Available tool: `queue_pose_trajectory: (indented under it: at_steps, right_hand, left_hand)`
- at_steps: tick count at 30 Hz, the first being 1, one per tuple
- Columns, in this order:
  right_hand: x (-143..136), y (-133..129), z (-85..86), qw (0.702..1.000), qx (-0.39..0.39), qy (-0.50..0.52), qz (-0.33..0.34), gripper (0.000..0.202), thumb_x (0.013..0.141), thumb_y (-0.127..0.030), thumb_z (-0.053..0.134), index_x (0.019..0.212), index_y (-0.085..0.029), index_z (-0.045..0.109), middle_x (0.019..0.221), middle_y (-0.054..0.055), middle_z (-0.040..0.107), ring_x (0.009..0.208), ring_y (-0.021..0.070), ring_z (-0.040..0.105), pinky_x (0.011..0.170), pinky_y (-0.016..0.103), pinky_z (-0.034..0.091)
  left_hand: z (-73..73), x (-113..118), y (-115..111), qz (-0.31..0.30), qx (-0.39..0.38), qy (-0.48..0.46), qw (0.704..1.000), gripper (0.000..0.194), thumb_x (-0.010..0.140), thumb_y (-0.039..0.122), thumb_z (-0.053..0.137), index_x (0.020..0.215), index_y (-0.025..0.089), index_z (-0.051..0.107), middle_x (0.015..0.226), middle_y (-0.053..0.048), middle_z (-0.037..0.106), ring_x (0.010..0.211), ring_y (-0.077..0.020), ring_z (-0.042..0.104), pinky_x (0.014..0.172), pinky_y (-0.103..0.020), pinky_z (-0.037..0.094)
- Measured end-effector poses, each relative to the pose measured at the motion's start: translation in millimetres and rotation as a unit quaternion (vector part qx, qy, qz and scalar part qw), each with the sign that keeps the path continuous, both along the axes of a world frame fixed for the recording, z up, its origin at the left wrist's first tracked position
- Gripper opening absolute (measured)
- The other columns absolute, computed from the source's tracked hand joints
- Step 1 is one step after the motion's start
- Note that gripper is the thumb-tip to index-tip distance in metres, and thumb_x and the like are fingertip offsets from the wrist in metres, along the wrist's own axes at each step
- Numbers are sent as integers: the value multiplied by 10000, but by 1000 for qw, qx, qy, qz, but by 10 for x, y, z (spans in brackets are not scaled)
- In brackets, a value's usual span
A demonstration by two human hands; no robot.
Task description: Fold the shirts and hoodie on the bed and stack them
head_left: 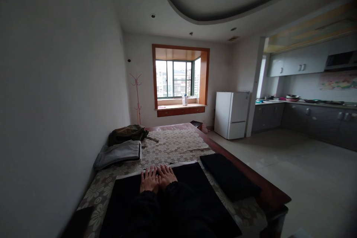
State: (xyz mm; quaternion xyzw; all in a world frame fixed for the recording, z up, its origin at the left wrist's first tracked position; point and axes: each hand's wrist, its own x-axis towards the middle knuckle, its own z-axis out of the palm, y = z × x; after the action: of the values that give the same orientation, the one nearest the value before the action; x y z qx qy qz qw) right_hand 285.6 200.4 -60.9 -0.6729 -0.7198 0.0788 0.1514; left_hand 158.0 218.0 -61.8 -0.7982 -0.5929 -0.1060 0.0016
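A wide piece of black cloth (206, 193) with a pale strip along its far edge lies spread on the table; I cannot make out what kind of garment it is. My left hand (150, 180) rests flat on it near that edge, fingers stretched forward. Close beside it, my right hand (166, 176) also lies flat with its fingers extended, the two hands touching at the thumbs. Dark sleeves cover both wrists and merge with the cloth. To the right sits a folded black cloth (228, 176).
A floral tablecloth (173, 141) covers the reddish wooden table (267, 189). Folded grey cloth (119, 153) and an olive backpack (126, 134) lie by the left wall. Farther off stand a pink coat rack (137, 96), a white fridge (231, 113) and kitchen cabinets (306, 119).
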Motion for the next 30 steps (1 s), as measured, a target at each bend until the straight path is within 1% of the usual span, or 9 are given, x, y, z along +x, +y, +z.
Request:
queue_pose_trajectory:
  at_steps: [3,8,13,15,20,26,30]
  right_hand:
    - [-25,29,-45,1000,-3,2,-31,612,1002,-359,339,1602,-241,334,1668,82,297,1551,317,232,1244,561,171]
    - [-5,40,-65,1000,-1,3,-29,619,982,-386,355,1594,-287,356,1661,35,313,1542,314,260,1248,513,184]
    - [9,25,-59,999,10,2,-32,609,979,-407,357,1580,-312,383,1644,28,354,1525,322,302,1243,509,191]
    - [4,16,-57,999,17,3,-33,598,983,-406,360,1572,-309,400,1641,33,363,1521,315,313,1246,501,189]
    - [-8,-2,-57,999,32,5,-37,578,983,-362,396,1545,-241,451,1612,80,418,1506,306,345,1253,482,179]
    - [-19,-11,-71,998,39,3,-40,559,994,-366,403,1538,-251,463,1605,74,437,1504,299,345,1259,474,157]
    - [-25,-20,-72,998,41,2,-39,551,1007,-373,384,1535,-238,467,1598,79,449,1499,294,352,1257,469,155]
  left_hand:
    - [15,-6,-7,-1,-3,-3,1000,592,989,329,274,1555,261,432,1645,-49,389,1526,-302,314,1264,-555,145]
    - [61,-1,-26,-1,-8,-7,1000,584,987,338,288,1544,269,451,1629,-54,419,1521,-312,324,1263,-560,149]
    - [99,2,-49,-2,-7,-15,1000,576,980,321,309,1532,291,468,1611,-47,452,1513,-303,340,1262,-551,157]
    - [107,7,-56,1,-7,-18,1000,573,975,311,317,1523,279,483,1600,-58,468,1507,-300,353,1259,-548,166]
    - [132,22,-79,15,-4,-27,1000,554,961,298,351,1475,213,539,1573,-101,503,1494,-290,375,1251,-509,196]
    - [183,22,-131,22,6,-41,999,516,949,268,378,1410,171,590,1540,-137,536,1466,-266,416,1233,-451,235]
    - [204,15,-146,17,10,-49,999,490,939,252,404,1373,174,618,1509,-132,570,1436,-248,452,1221,-421,254]
